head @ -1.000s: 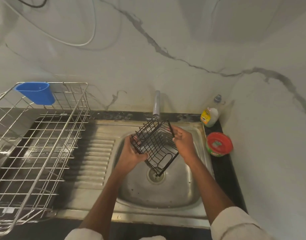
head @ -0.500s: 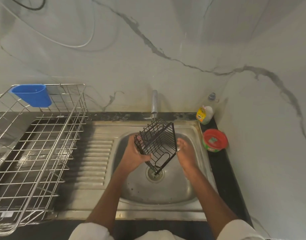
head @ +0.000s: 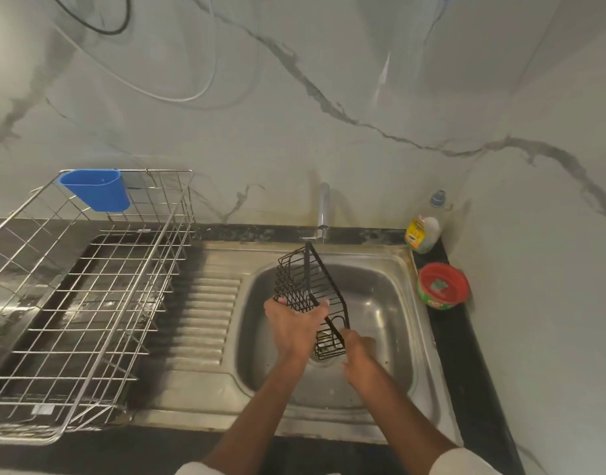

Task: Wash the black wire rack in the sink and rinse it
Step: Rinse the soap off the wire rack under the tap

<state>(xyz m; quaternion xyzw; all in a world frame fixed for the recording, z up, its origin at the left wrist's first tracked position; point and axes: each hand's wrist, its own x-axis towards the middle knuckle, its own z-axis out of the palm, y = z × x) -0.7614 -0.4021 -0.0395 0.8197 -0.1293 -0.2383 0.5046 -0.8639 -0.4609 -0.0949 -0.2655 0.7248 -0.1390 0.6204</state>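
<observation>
While my left hand [head: 296,325] is gripping the black wire rack [head: 308,296] over the sink [head: 402,269], it's probably handling light, stiff and wet-slippery. I'm judging its frame edge the safest hold; my right hand [head: 358,353] is touching the lower end, clasp unclear.

I've got a black wire rack [head: 308,296] over the grey steel sink [head: 390,289]; right of the sink, a red-lidded green tub [head: 443,286]; left, a blue plastic cup [head: 97,189]; behind, grey-veined white marble wall [head: 294,132].
</observation>
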